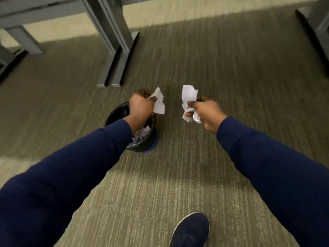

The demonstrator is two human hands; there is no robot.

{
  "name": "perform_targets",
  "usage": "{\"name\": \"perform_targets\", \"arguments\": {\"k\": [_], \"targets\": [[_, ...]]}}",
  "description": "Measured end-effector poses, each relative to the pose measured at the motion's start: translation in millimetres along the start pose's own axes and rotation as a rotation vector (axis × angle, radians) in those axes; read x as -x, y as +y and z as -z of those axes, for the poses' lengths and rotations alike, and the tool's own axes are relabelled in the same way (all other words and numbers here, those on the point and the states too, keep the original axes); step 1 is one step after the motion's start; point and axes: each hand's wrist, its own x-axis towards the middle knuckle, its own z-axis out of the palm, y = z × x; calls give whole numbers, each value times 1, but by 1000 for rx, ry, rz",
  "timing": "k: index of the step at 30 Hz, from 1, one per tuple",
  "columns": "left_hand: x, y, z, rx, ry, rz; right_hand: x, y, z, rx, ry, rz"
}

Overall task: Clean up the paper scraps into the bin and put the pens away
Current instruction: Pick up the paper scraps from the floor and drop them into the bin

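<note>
A small round bin (117, 111) with a black liner stands on the carpet, partly hidden by my left arm. White paper scraps (141, 133) lie inside it. My left hand (140, 107) hovers over the bin's far rim and grips a crumpled white paper scrap (158, 103). My right hand (208, 114) is held to the right of the bin, above bare carpet, and grips a bunch of crumpled white paper scraps (189, 104). No pens are in view.
Grey metal desk legs with long flat feet (115, 56) stand just behind the bin. More desk frames sit at the far left (21, 40) and far right (318, 20). My dark blue shoe (191, 230) is on the striped carpet near the bottom edge.
</note>
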Motion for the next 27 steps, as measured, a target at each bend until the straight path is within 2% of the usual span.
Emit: {"name": "perform_targets", "arguments": {"k": [5, 12, 16, 19, 23, 27], "targets": [[-9, -59, 31, 22, 153, 151, -20, 6, -82, 25, -126, -95], [-7, -108, 48, 3, 252, 346, -47, 37, -148, 169, -145, -189], [-8, -120, 50, -23, 257, 363, -50, 47, -166, 188, -149, -233], [-8, -122, 50, -46, 223, 386, -56, 51, -173, 187, -215, -254], [-3, -119, 49, -16, 166, 432, -52, 49, -177, 38, -216, -289], [-1, -103, 41, 25, 180, 356, -55, 46, -163, -1, -217, -255]]}}
